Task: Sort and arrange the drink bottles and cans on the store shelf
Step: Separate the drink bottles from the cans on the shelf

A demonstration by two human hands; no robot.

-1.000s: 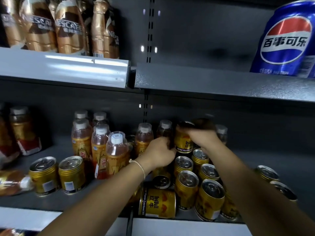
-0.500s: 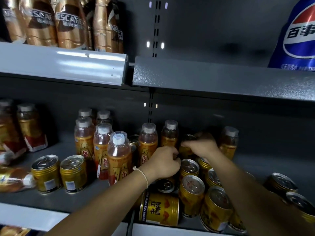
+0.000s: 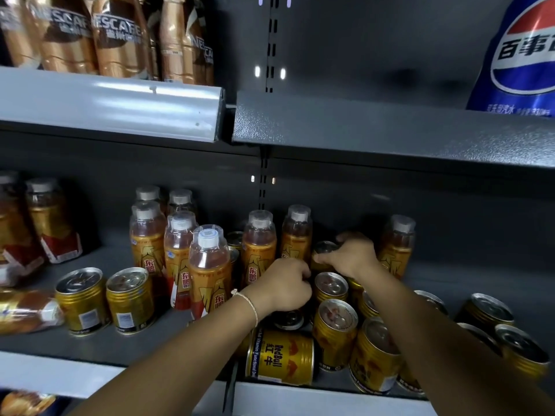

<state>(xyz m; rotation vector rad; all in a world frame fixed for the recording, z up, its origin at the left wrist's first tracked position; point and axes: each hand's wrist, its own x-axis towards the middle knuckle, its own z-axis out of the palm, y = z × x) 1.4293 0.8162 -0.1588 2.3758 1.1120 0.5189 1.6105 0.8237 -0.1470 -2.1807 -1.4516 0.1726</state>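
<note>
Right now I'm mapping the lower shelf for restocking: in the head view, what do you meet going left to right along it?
Red-labelled bottles → two upright gold cans → orange-labelled bottles → left hand → right hand gripping a gold can → lone orange-labelled bottle → gold cans at far right.

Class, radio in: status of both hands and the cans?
Right hand grips gold can at back. Left hand curled among cans, contents hidden. Toppled Red Bull can lies in front.
</note>
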